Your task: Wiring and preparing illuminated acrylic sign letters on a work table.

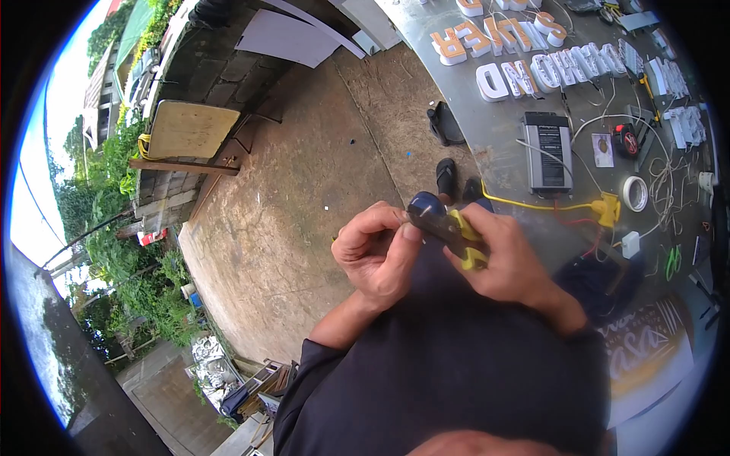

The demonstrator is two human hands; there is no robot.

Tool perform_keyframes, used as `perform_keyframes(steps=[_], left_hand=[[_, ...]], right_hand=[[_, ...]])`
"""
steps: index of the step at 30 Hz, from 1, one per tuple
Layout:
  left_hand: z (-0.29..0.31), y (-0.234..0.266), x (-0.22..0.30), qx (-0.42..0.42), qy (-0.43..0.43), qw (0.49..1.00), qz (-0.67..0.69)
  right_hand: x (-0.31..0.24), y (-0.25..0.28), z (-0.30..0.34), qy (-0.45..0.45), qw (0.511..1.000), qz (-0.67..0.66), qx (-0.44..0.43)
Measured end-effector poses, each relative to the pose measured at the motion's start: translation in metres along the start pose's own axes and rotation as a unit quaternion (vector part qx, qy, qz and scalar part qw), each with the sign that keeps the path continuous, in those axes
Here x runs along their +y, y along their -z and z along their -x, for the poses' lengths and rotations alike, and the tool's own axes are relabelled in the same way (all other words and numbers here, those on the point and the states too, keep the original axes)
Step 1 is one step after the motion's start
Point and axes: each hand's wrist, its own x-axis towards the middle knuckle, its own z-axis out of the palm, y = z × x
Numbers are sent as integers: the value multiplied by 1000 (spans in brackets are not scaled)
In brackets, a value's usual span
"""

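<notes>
Yellow-handled pliers [473,257] are in our right hand [506,254], held out in front of our dark shirt [456,365] and above the concrete floor [304,175]. Our right fingers are wrapped around the grips. Our left hand [378,254] is just beside, its thumb and forefinger brought close together at the tool's dark front end; we cannot tell whether they pinch something small there. A dark, rounded piece [426,204] shows at that end, and we cannot tell whether it belongs to the pliers.

To our right, on the grey table [494,144], we see a ribbed power supply [549,152], a yellow cable [540,204] running to a yellow connector [607,209], a red-and-black tape measure [625,140], a white tape roll [634,194], green-handled scissors [673,262] and rows of white-sided sign letters [563,70].
</notes>
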Motion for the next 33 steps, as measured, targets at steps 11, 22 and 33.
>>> perform_keyframes(steps=[11,22,33], left_hand=[[-6,15,30,-140,203,968,-51],[9,60,38,-285,94,921,-250],[30,77,35,-243,-11,946,-217]], right_hand=[[14,-4,10,8,999,30,36],[36,-24,30,11,995,-9,-94],[37,-39,31,-11,988,-56,-142]])
